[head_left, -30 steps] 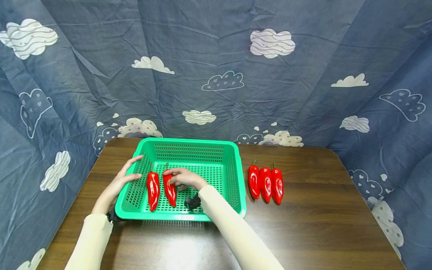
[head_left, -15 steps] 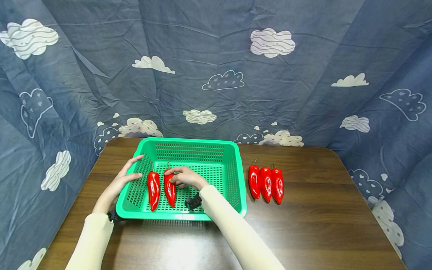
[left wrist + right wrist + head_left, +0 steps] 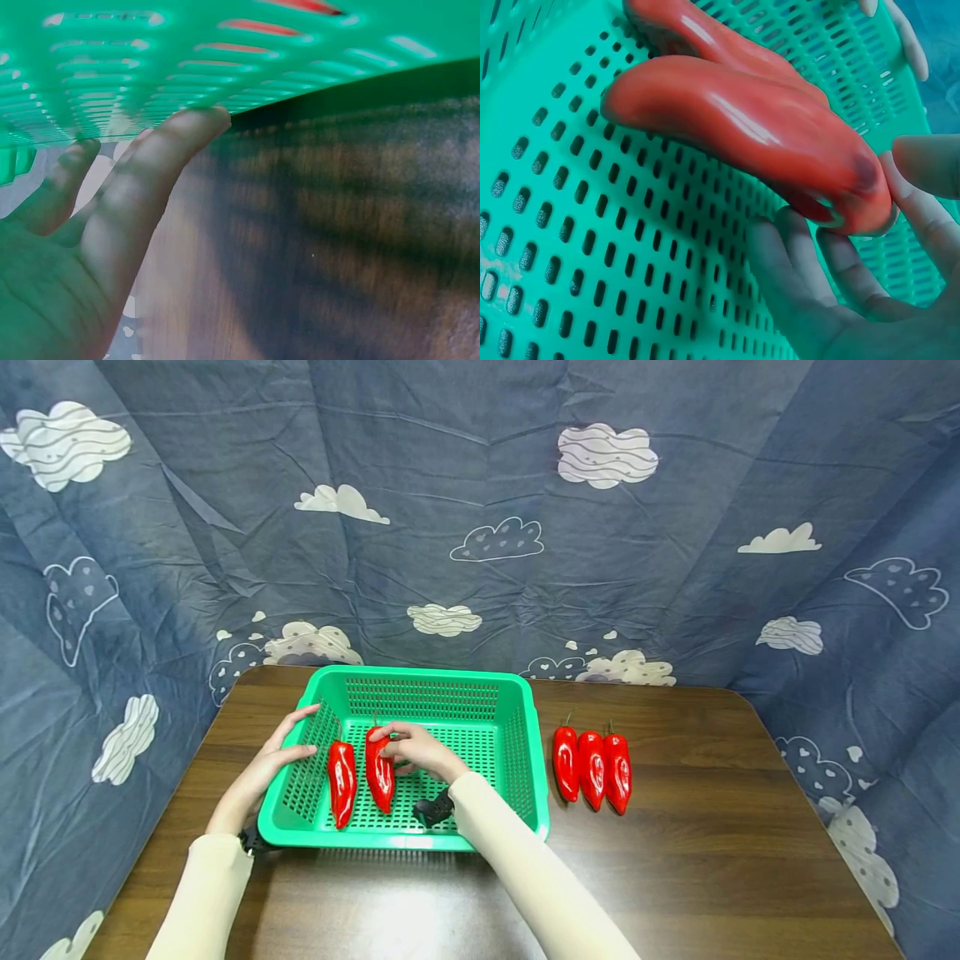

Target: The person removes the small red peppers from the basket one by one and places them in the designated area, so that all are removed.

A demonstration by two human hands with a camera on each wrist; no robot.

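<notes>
Wearing cream sleeves point(image 3: 540, 872), a person has both hands at a green basket point(image 3: 375, 841), its near rim running just beyond the forearms. A black device point(image 3: 433, 810) sits at the right wrist. The left hand point(image 3: 264, 768) rests against the basket's left side, fingers straight and spread. Inside, the right hand point(image 3: 420, 750) grips a red pepper point(image 3: 380, 781) by its stem end, thumb and fingers bent around it. Just to its left in the basket, a second pepper point(image 3: 342, 789) lies roughly parallel. Right of the basket, three more peppers point(image 3: 592, 772) lie side by side on the brown wooden table point(image 3: 720, 835). Behind hangs a blue-grey cloth point(image 3: 510, 468) printed with white clouds.
</notes>
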